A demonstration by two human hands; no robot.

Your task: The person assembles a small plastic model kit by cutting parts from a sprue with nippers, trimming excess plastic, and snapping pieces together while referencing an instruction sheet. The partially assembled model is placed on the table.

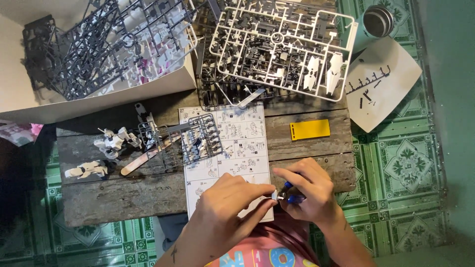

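Observation:
My left hand [225, 202] pinches a tiny white model part [273, 194] between thumb and forefinger, over the lower edge of a printed instruction sheet [237, 143]. My right hand [309, 190] grips a blue-handled cutting tool [292, 198] whose tip meets the small part. Both hands hover at the near edge of a dark wooden table [123, 198]. A small grey parts frame [200, 138] lies on the sheet's left side.
A white parts frame [282, 44] lies at the back over darker ones. An open cardboard box [99, 94] holds grey and white frames at back left. Assembled white model pieces [114, 141], a wooden stick [146, 157], a yellow card [309, 129], a paper sheet [381, 84] and a jar [378, 21] are around.

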